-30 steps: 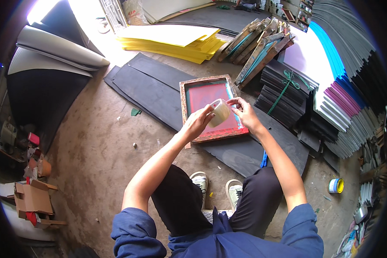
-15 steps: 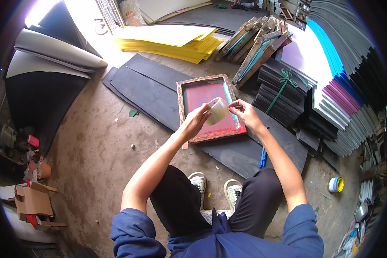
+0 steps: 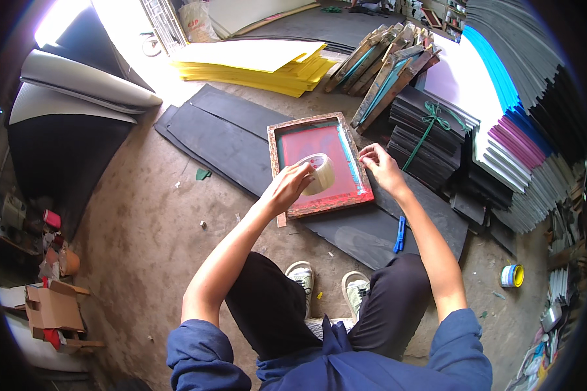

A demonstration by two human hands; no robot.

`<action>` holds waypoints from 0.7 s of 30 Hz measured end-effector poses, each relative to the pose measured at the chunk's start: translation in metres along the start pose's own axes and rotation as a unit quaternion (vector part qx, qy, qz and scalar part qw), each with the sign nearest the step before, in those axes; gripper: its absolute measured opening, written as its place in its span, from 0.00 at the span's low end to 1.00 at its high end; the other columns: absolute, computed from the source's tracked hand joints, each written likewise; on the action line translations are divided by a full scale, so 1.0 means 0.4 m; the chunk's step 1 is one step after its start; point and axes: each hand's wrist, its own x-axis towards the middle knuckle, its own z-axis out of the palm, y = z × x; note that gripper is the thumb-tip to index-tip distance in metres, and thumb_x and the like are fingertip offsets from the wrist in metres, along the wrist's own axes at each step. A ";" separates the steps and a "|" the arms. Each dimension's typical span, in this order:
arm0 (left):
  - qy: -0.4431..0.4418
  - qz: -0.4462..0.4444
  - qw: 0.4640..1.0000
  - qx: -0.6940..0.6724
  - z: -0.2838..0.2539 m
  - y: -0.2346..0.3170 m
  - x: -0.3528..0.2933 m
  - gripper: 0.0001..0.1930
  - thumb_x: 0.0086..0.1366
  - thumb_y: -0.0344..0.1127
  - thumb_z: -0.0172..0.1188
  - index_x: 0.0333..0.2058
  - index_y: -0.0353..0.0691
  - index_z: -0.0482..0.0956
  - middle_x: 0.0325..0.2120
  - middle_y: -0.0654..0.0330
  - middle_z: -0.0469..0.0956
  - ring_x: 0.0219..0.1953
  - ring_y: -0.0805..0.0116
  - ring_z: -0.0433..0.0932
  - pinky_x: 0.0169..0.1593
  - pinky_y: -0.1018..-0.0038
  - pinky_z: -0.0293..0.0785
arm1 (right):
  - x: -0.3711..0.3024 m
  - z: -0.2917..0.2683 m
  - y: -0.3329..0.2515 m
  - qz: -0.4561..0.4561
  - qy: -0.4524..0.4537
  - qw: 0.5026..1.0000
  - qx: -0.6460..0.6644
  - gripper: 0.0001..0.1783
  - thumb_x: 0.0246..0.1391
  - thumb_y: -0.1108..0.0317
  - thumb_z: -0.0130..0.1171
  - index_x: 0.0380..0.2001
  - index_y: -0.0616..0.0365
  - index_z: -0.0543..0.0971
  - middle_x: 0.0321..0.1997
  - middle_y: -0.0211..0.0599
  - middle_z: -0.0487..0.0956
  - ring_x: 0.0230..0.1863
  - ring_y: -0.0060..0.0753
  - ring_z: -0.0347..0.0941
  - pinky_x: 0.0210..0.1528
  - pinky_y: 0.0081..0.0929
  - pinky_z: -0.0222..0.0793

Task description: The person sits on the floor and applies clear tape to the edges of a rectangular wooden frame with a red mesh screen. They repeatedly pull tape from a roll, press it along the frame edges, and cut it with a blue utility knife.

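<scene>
My left hand [image 3: 292,185] grips a wide roll of clear packing tape [image 3: 322,177], its fingers at the roll's left side. To the right of the roll, my right hand [image 3: 379,165] is raised with thumb and fingers pinched together. Whatever is in that pinch is too small to make out. Both hands are over a wooden-framed printing screen [image 3: 319,207] with a reddish mesh and red-stained near edge. The screen rests on long black foam sheets [image 3: 231,133] on the floor. A blue utility knife [image 3: 400,234] lies on the sheets by my right forearm.
Beyond the screen are a yellow sheet stack [image 3: 248,62] and several leaning wooden frames [image 3: 391,72]. Black sheets tied with green string [image 3: 424,137] stand at the right, near a small yellow-and-blue can [image 3: 511,275]. An open cardboard box [image 3: 55,307] is at the left.
My right hand has moved away from the tape roll, to the right. The roll has shifted slightly left and down in my left hand.
</scene>
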 end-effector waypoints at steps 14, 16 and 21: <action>-0.017 0.028 0.999 0.024 0.016 -0.010 0.021 0.05 0.59 0.29 0.51 0.33 0.35 0.67 0.28 0.49 0.72 0.35 0.48 0.72 0.37 0.60 0.67 | -0.023 0.073 -0.056 0.064 -0.065 0.976 0.195 0.27 0.47 0.74 0.61 0.49 0.58 0.61 0.39 0.38 0.74 0.43 0.26 0.70 0.49 0.25 0.66; -0.018 0.026 0.999 0.019 0.021 -0.012 0.021 0.05 0.59 0.29 0.51 0.32 0.35 0.66 0.29 0.49 0.72 0.35 0.48 0.72 0.37 0.60 0.67 | -0.018 0.089 -0.046 0.075 -0.039 0.981 0.172 0.27 0.46 0.73 0.62 0.48 0.58 0.61 0.37 0.36 0.75 0.41 0.25 0.71 0.48 0.25 0.66; -0.012 0.035 0.999 0.018 0.022 -0.005 0.028 0.06 0.60 0.30 0.50 0.33 0.35 0.66 0.28 0.48 0.72 0.34 0.48 0.72 0.36 0.60 0.67 | -0.003 0.094 -0.024 0.054 -0.022 0.979 0.193 0.22 0.48 0.76 0.60 0.42 0.57 0.61 0.34 0.36 0.74 0.38 0.24 0.71 0.45 0.23 0.68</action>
